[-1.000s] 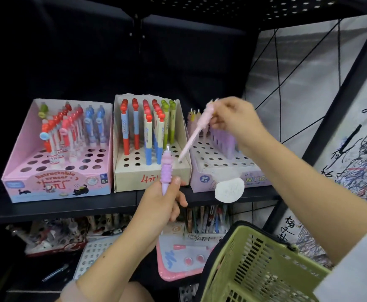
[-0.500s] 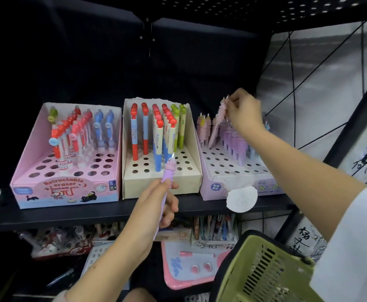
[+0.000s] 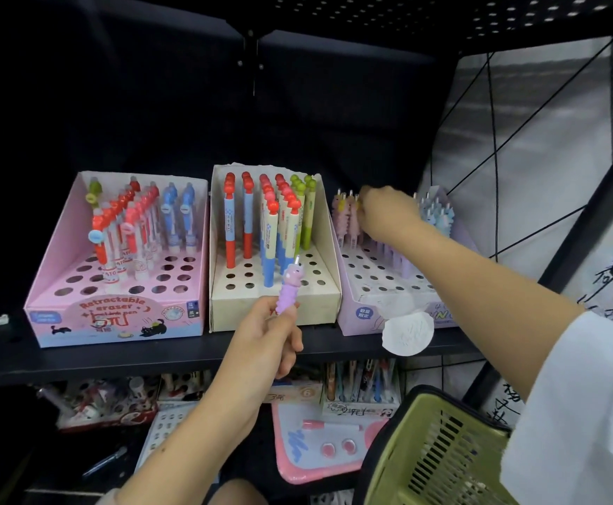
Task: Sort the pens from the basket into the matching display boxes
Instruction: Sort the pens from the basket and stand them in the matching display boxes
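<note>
Black shelf (image 3: 188, 355); knobbly lilac pen (image 3: 289, 291).

The right hand (image 3: 388, 213) has carried its pink pen down among the lilac box's (image 3: 366, 315) back-row pens.

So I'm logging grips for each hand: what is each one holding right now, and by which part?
Left hand grips the purple pen by its lower barrel. Right hand is among the pink pens; whether it holds one cannot be told.

place: stationery shop | evidence: black shelf (image 3: 188, 353) carrying three pen display boxes, handwritten price on the pink box (image 3: 115, 315) | below shelf: more stock, green shopping basket (image 3: 439, 457)
</note>
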`<control>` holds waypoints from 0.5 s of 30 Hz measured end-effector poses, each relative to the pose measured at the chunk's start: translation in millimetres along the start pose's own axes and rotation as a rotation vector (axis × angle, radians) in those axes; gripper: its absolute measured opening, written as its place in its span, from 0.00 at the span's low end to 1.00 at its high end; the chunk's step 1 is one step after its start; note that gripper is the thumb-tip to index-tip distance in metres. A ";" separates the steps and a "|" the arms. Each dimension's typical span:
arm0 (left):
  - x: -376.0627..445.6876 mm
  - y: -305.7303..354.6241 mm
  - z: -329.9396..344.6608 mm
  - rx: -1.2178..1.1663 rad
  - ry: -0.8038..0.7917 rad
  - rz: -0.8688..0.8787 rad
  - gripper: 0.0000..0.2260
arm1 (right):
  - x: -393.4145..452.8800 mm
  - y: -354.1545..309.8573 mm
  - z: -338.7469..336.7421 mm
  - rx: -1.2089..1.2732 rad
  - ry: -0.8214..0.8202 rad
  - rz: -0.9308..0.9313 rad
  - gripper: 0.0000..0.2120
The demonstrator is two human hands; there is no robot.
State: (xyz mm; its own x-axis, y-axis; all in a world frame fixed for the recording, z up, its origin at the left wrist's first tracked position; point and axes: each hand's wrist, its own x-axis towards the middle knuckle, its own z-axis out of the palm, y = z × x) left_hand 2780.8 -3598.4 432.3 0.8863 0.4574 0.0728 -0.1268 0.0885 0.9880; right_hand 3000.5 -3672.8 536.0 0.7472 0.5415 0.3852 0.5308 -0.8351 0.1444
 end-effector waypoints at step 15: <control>-4.1 4.6 20.8 -0.005 -0.026 0.082 0.07 | -125.6 -41.5 -18.8 1.326 -0.317 -0.142 0.06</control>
State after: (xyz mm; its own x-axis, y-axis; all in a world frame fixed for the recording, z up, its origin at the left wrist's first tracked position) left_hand 2785.8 -3618.3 439.4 0.8840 0.4405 0.1568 -0.2016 0.0565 0.9778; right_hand 2877.1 -3708.0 498.8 0.6182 0.7623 0.1915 0.4573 -0.1506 -0.8765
